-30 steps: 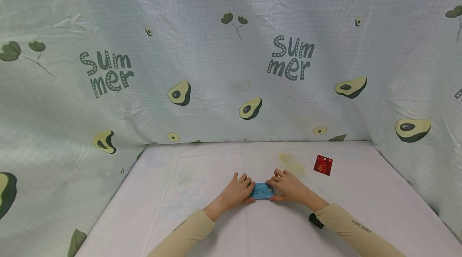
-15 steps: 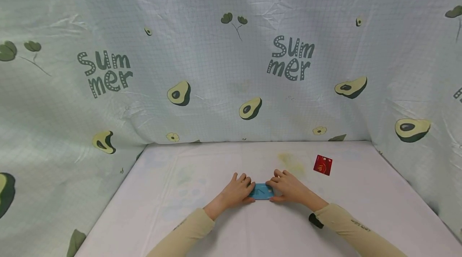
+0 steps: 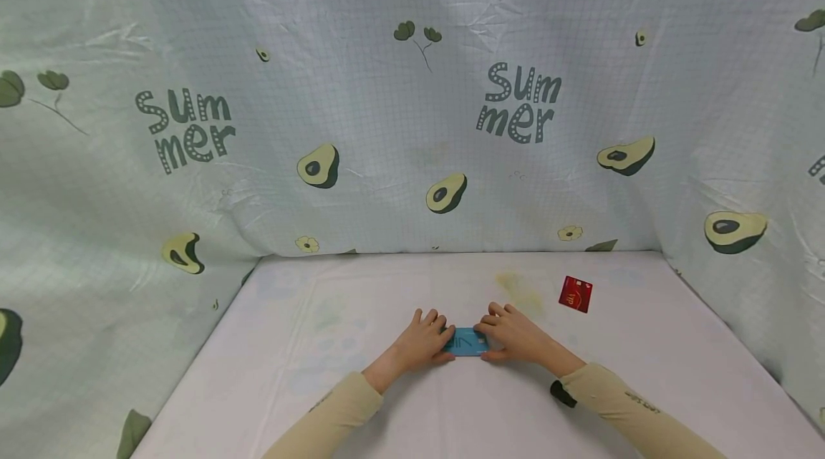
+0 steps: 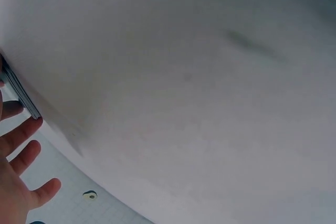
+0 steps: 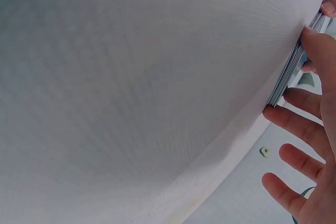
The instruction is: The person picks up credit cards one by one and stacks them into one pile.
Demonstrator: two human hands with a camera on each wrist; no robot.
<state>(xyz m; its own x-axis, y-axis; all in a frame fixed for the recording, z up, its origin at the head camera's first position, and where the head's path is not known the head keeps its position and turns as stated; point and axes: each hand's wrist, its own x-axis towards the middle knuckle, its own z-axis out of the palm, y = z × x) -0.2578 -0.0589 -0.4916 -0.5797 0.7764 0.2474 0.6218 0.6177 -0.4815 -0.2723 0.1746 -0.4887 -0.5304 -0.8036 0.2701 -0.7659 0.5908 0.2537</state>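
A stack of cards with a blue card on top lies on the table at the middle of the head view. My left hand holds its left end and my right hand its right end, thumbs at the near edge and fingers at the far side. In the right wrist view the layered edges of the card stack show between thumb and fingers, several cards thick. The left wrist view catches the same stack at its left border, fingertips at its corner.
A red card with gold lettering lies farther back on the right. A small black object is beside the right sleeve. White cloth covers the table, and a printed curtain hangs behind and along both sides.
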